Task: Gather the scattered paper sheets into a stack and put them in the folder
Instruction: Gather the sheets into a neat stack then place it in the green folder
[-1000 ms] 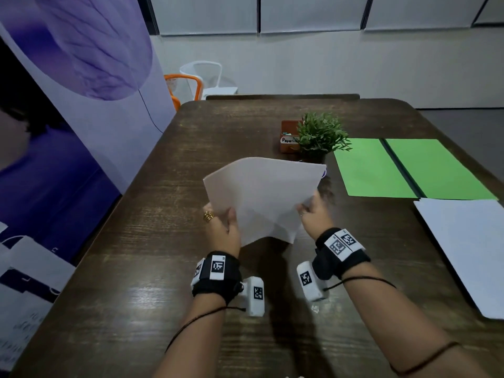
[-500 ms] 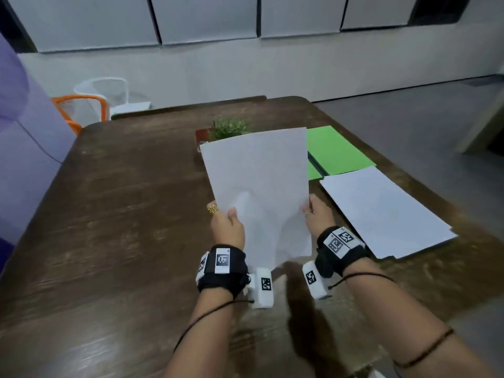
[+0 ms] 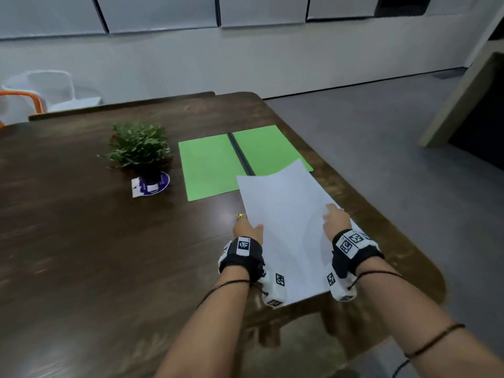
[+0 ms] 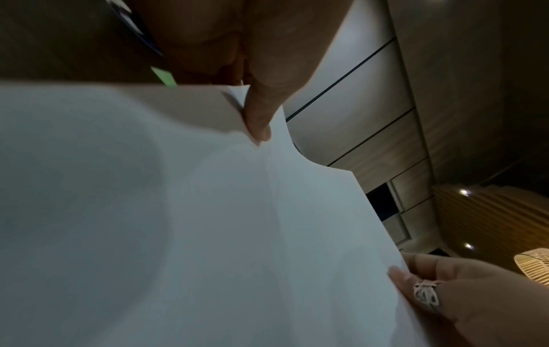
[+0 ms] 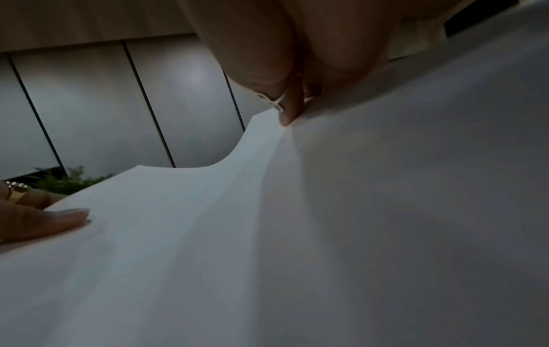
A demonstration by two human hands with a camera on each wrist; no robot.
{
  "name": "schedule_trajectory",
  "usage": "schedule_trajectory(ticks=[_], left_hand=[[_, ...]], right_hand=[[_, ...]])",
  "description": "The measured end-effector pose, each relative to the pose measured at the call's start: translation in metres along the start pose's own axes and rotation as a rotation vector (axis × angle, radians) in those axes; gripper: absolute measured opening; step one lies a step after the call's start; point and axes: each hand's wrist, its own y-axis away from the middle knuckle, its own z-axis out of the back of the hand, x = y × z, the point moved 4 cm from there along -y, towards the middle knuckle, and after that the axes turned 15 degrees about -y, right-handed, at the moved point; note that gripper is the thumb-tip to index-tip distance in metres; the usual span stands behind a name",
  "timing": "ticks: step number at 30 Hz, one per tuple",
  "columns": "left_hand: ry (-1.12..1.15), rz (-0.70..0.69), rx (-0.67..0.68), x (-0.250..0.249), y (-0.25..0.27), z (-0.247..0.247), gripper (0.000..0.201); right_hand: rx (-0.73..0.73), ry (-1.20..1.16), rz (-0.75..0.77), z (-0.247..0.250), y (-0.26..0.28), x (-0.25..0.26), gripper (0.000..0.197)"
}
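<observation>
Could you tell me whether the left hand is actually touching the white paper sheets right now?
Touching. In the left wrist view the left hand pinches the edge of the paper sheets, its thumb tip pressed onto the top; the head view shows the same grip.

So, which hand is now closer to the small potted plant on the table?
Left. The left hand grips the paper's edge on the side toward the potted plant; the right hand grips the opposite edge, farther away.

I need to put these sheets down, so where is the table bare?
Bare wood spreads left of the left hand and in front of the potted plant. It is crowded on the right: open green folder, white paper sheets, table edge.
</observation>
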Motion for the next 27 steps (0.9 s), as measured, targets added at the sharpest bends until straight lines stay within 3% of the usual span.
schedule_trajectory(ticks=[5, 12, 14, 17, 22, 27], left_hand=[[0.012, 0.112, 0.025, -0.032, -0.009, -0.063, 0.042], [-0.26, 0.247, -0.02, -0.049, -0.027, -0.082, 0.043], [-0.391, 0.323, -0.101, -0.044, -0.027, -0.08, 0.059], [-0.279, 0.502, -0.099, -0.038, -0.027, -0.075, 0.076], [-0.161, 0.49, 0.121, -0.035, -0.045, -0.081, 0.049], [-0.167, 0.461, 0.185, -0.044, -0.04, -0.075, 0.039]], right_hand=[[0.024, 0.036, -0.017, 0.026, -0.058, -0.034, 0.037], [0.123, 0.05, 0.003, 0.018, -0.107, -0.039, 0.035], [0.134, 0.098, -0.018, 0.014, -0.111, -0.043, 0.038], [0.12, 0.097, -0.131, 0.01, -0.114, -0.056, 0.054], [0.135, 0.025, -0.301, 0.004, -0.121, -0.072, 0.065], [0.191, -0.033, -0.334, 0.007, -0.128, -0.072, 0.046]])
